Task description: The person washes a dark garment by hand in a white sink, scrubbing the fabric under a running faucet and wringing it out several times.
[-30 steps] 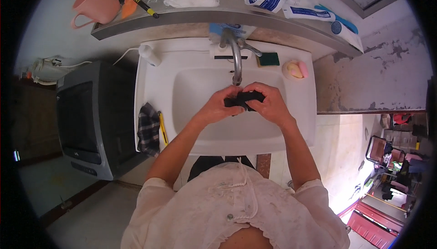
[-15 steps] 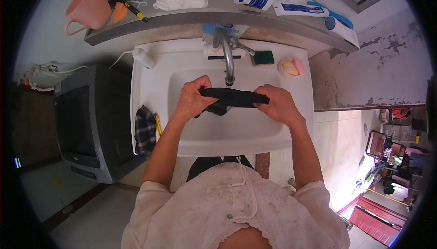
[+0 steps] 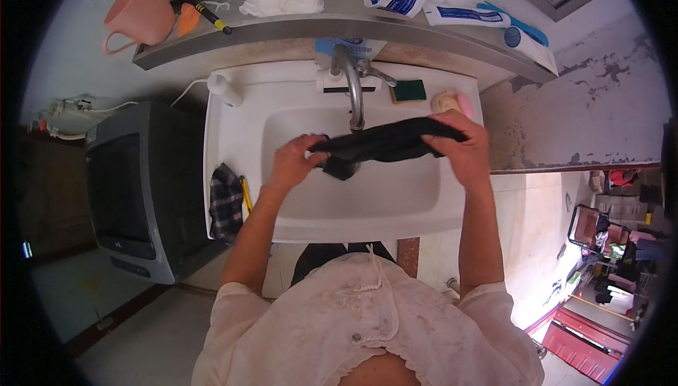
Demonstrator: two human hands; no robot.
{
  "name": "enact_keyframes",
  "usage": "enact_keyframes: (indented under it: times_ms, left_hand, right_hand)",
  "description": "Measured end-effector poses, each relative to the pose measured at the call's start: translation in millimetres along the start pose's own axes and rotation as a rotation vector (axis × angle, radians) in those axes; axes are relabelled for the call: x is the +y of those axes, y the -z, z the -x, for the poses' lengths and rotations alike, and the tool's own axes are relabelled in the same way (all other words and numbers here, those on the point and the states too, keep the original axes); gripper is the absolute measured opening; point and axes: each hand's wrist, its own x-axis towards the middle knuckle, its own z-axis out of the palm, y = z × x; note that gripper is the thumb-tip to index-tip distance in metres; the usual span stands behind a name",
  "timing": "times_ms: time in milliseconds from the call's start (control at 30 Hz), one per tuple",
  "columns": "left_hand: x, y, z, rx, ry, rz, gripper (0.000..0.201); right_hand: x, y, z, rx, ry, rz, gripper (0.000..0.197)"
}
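A long, narrow black cloth (image 3: 385, 143), sock-like in shape, is stretched between my two hands above the white sink (image 3: 353, 206). My left hand (image 3: 294, 161) is closed on its left end, thumb and fingers pinching it. Further right and slightly higher, my right hand (image 3: 460, 147) grips the other end, with cloth passing over the fingers. A dark fold hangs below the cloth near my left hand; whether it is part of the same piece I cannot tell. Just behind the cloth is the metal faucet (image 3: 351, 82), its spout end close to the fabric.
On the sink's rim are a green sponge (image 3: 408, 90), soap in a dish (image 3: 447, 103), a white bottle (image 3: 224, 91) and a dark plaid cloth (image 3: 227, 202). A metal shelf (image 3: 296, 31) with a pink mug (image 3: 141, 12) and tubes spans behind. A grey appliance (image 3: 152, 188) stands left.
My right hand has moved right and slightly up, drawing the cloth out longer. My left hand has lowered a little. The dark fold below shows more.
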Motion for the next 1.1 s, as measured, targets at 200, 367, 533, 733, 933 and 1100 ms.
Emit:
enact_keyframes:
  times_ms: [200,367,533,733,933,1100]
  left_hand:
    - [63,75,-13,0.262,0.096,0.509,0.02]
    - [59,64,-15,0.271,-0.035,0.593,0.023]
    - [-13,23,7,0.019,0.187,-0.077,0.023]
    - [21,-11,-23,0.196,0.307,0.241,0.024]
    - [31,-7,-19,-0.115,0.31,0.646,0.055]
    - [-24,-75,-1,0.089,-0.053,0.191,0.054]
  right_hand:
    - [-7,31,5,0.236,0.22,-0.294,0.032]
    - [24,5,-9,-0.082,0.126,-0.133,0.035]
    - [120,-60,-10,-0.382,-0.417,-0.151,0.034]
    - [136,-127,-26,-0.377,0.131,0.046,0.037]
    - [145,-105,-32,-0.262,-0.234,-0.13,0.033]
    - [102,-93,-20,-0.329,-0.417,-0.486,0.026]
